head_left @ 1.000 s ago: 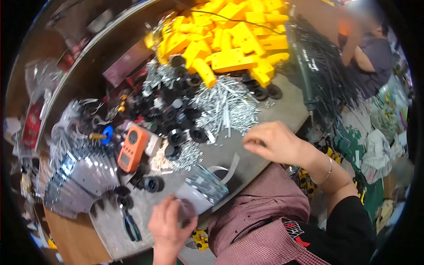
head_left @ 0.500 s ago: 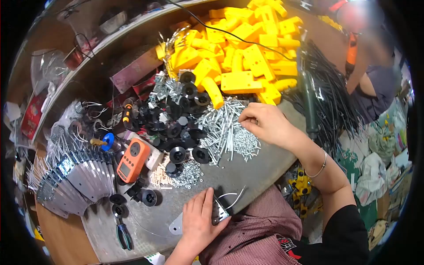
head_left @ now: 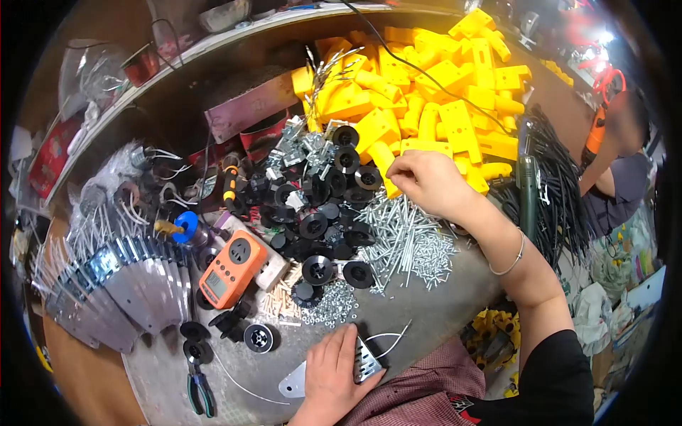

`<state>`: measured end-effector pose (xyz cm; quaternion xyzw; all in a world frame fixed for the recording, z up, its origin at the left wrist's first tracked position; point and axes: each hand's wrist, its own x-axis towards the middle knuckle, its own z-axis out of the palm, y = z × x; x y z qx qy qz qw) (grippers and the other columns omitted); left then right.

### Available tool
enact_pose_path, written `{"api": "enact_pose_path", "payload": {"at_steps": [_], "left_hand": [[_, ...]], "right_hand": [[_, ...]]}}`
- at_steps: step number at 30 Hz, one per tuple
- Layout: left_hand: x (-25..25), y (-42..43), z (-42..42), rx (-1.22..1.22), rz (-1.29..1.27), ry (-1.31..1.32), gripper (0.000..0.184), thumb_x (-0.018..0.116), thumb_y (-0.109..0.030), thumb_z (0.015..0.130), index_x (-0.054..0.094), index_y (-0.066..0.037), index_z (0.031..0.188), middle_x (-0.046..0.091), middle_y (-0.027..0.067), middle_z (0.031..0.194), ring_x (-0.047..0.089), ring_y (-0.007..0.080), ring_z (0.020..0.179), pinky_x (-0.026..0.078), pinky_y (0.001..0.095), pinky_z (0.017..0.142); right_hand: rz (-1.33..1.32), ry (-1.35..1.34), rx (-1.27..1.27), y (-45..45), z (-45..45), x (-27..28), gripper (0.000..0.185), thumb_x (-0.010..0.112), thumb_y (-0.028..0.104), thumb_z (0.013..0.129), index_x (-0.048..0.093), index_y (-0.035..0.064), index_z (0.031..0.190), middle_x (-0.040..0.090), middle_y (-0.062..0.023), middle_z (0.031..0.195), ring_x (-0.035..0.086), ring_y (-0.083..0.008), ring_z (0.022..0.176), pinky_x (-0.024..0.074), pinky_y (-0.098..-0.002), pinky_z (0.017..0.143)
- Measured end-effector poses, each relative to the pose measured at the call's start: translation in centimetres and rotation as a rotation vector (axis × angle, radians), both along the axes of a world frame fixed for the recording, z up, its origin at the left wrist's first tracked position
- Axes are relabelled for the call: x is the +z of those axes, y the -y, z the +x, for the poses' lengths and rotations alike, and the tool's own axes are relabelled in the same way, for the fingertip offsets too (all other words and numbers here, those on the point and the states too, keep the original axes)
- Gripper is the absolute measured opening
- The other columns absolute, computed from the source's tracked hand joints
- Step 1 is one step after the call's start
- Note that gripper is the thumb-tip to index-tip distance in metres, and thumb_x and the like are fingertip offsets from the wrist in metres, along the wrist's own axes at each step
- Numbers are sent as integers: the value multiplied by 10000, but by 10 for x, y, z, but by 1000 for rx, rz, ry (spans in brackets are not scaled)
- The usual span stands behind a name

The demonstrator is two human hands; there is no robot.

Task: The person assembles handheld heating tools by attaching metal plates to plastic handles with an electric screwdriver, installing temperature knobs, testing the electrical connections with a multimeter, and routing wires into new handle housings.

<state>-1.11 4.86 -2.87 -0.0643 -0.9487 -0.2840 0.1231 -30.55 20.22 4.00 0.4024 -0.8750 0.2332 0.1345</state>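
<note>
My left hand (head_left: pixel 328 369) is closed over a flat metal plate (head_left: pixel 293 383) near the table's front edge. One end of the plate is rounded with a hole; a perforated metal end (head_left: pixel 366 362) shows past my thumb, with a white wire (head_left: pixel 387 344) by it. My right hand (head_left: pixel 430 181) hovers at the far side of a heap of silver screws (head_left: pixel 408 238), in front of yellow plastic parts (head_left: pixel 462 131). Its fingers are curled together, and whatever they may hold is hidden.
Black round plastic pieces (head_left: pixel 316 226) crowd the middle, beside small nuts (head_left: pixel 332 305) and an orange meter (head_left: pixel 232 270). Fanned metal plates (head_left: pixel 131 291) and pliers (head_left: pixel 199 390) lie left. Black cables (head_left: pixel 561 184) hang right, where another person's arm (head_left: pixel 604 167) shows.
The view has shifted, so the table's things sit lower and further right. My right hand has moved away from the screws toward the yellow parts. My left hand stays on the plate.
</note>
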Motion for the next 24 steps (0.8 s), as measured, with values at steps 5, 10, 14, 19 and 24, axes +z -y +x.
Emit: {"api": "enact_pose_path", "payload": {"at_steps": [5, 10, 14, 19, 24], "left_hand": [[1, 1, 0, -1, -9, 71, 841, 767, -373, 724, 405, 48, 1355, 515, 211, 1275, 518, 359, 1129, 403, 437, 918], [2, -5, 5, 42, -28, 51, 907, 780, -290, 690, 340, 7, 1426, 473, 232, 1308, 468, 408, 1145, 373, 495, 948], [4, -3, 6, 31, 1, 78, 892, 773, -303, 702, 348, 8, 1422, 480, 222, 1300, 482, 396, 1118, 388, 486, 906], [3, -1, 5, 22, 41, 48, 872, 764, -311, 714, 356, 15, 1413, 476, 225, 1296, 477, 400, 1122, 384, 493, 922], [0, -3, 7, 11, 38, 36, 879, 765, -302, 708, 350, 27, 1410, 470, 231, 1298, 471, 405, 1131, 384, 496, 931]], "right_hand": [[-84, -30, 95, 32, -16, 8, 138, 599, 166, 816, 691, 67, 842, 667, -128, 833, 643, -322, 830, 513, -413, 750], [344, -263, 186, 152, -28, 5, 144, 633, 175, 810, 719, 90, 889, 685, -103, 860, 666, -297, 829, 533, -414, 708], [879, -256, 85, 223, -27, -4, 228, 650, 190, 814, 740, 124, 1012, 713, -62, 1052, 678, -246, 993, 546, -376, 747], [977, -252, 21, 238, -43, -25, 294, 678, 197, 791, 736, 169, 1078, 710, -27, 1081, 687, -212, 953, 540, -370, 644], [872, -326, 92, 217, -41, -11, 235, 657, 212, 804, 748, 127, 1004, 718, -56, 1032, 687, -238, 966, 539, -353, 751]]}}
